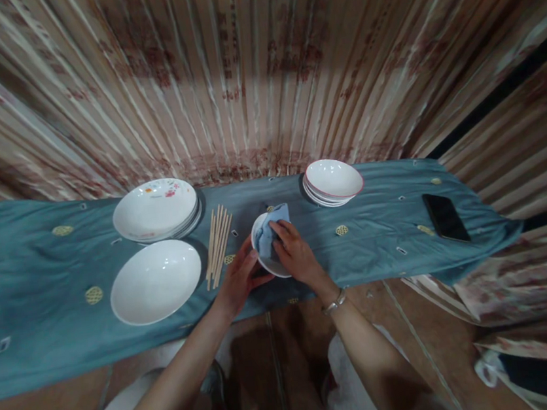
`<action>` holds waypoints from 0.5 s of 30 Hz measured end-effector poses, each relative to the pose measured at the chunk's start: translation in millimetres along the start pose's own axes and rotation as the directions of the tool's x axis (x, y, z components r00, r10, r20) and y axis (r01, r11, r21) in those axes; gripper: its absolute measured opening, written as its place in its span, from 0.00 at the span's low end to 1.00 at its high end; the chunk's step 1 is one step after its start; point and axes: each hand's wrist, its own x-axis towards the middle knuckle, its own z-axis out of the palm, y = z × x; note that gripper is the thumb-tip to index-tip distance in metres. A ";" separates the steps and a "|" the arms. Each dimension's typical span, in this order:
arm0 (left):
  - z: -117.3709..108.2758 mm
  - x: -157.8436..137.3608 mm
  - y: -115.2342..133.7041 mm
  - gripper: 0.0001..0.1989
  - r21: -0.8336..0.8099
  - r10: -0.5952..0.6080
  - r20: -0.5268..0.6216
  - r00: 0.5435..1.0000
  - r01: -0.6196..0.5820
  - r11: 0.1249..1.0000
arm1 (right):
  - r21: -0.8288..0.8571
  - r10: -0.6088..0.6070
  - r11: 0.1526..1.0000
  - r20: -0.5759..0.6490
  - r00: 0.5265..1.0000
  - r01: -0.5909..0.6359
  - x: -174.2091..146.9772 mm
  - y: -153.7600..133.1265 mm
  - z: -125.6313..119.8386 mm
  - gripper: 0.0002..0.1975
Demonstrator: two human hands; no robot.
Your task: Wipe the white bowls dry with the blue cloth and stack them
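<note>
A white bowl [277,268] is tilted between my two hands, above the near part of the cloth-covered table. My left hand [241,271] grips its left side, thumb at the rim and fingers underneath. With my right hand [295,252] I press a light blue cloth [265,233] against the inside of the bowl; one corner of the cloth sticks up past the far rim. Just left of my left hand lie several wooden chopsticks [218,245], side by side.
A stack of plates [155,208], flower-patterned on top, stands at the back left, with a white deep dish [156,282] before it. Stacked bowls [334,179] with a pink rim stand right of centre. A black phone [445,217] lies at the right end of the teal tablecloth [377,246]. Curtains [249,76] hang behind.
</note>
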 end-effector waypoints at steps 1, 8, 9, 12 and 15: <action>0.1 -0.2 0.2 0.28 0.001 0.002 0.000 1.000 -0.002 1.000 | -0.046 -0.002 0.999 -0.004 1.000 0.002 -1.2 -1.2 -1.3 0.24; -0.2 -1.1 1.3 0.29 0.014 0.010 -0.004 1.000 -0.010 1.000 | -0.319 -0.013 0.947 0.042 0.999 0.026 -5.6 -10.5 -15.1 0.16; -0.3 -1.1 1.2 0.29 0.016 0.010 -0.005 1.000 -0.009 1.000 | -0.339 -0.017 0.940 0.054 0.998 0.034 -5.7 -10.7 -16.7 0.15; -0.8 -0.8 0.2 0.29 0.013 0.016 0.010 1.000 -0.016 1.000 | -0.342 -0.030 0.938 0.092 0.995 0.060 -6.5 -8.7 -19.1 0.13; -1.8 0.1 -1.5 0.29 0.009 0.018 0.019 1.000 -0.018 1.000 | -0.309 -0.038 0.949 0.095 0.995 0.066 -7.6 -4.8 -18.2 0.12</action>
